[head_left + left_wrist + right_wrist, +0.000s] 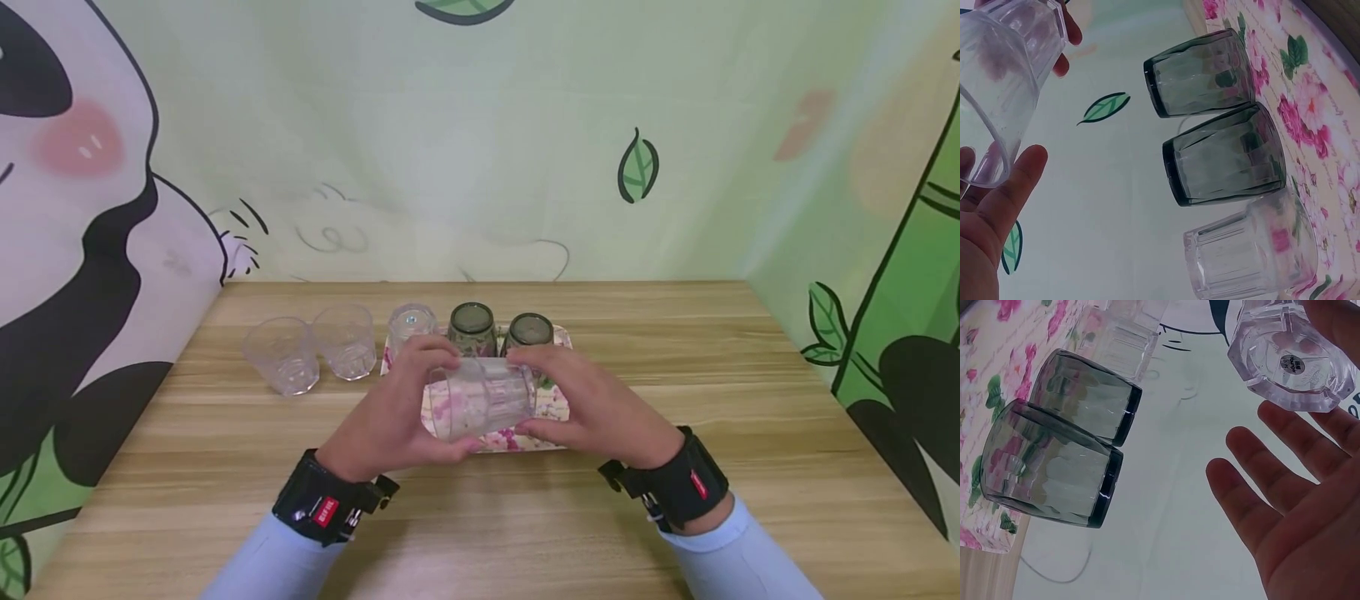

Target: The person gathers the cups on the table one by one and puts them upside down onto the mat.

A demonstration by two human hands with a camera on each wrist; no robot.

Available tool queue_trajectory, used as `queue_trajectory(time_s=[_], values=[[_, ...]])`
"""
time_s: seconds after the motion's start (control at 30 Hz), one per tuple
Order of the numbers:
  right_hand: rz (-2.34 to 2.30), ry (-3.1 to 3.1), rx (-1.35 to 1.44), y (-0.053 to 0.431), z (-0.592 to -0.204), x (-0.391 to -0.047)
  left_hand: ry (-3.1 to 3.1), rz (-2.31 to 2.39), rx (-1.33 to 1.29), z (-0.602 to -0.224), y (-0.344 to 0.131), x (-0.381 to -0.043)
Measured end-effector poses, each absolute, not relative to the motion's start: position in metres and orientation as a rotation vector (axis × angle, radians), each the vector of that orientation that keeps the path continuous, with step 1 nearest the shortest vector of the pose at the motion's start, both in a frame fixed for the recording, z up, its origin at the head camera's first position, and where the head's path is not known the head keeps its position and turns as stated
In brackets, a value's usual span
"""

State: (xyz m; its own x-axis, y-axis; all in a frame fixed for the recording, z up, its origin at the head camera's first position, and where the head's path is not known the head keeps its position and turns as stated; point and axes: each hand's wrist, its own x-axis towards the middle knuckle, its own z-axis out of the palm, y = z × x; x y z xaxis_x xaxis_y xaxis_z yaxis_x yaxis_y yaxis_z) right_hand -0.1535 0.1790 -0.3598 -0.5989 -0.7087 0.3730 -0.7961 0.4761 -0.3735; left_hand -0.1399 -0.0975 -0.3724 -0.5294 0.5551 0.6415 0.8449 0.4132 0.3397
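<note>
A clear drinking glass [483, 398] lies on its side in the air between both hands, over the tray's front part, its mouth to the left and its base to the right. My left hand [401, 412] grips the mouth end, thumb below and fingers above. At the base end, my right hand [600, 404] holds the glass between thumb and fingers. The right wrist view shows a small round sticker on the glass base [1294, 365]. Behind it, two smoky grey glasses [1225, 159] and a clear glass [411, 323] stand upside down in a row on the flowered tray [555, 408].
Two more clear glasses [288, 367] stand upright left of the tray, close together, mouths up. All of this is on a wooden table [675, 350]. A printed wall cloth [525, 167] with a panda and leaves rises behind the table.
</note>
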Motion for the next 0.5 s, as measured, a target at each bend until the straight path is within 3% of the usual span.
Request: queue_trajectory(time_s=[0.5], values=[[0.909, -2.522, 1.301, 0.18, -0.3557, -0.1499, -2.261, -0.904, -1.177, -0.3729, -0.0988, -0.1407]])
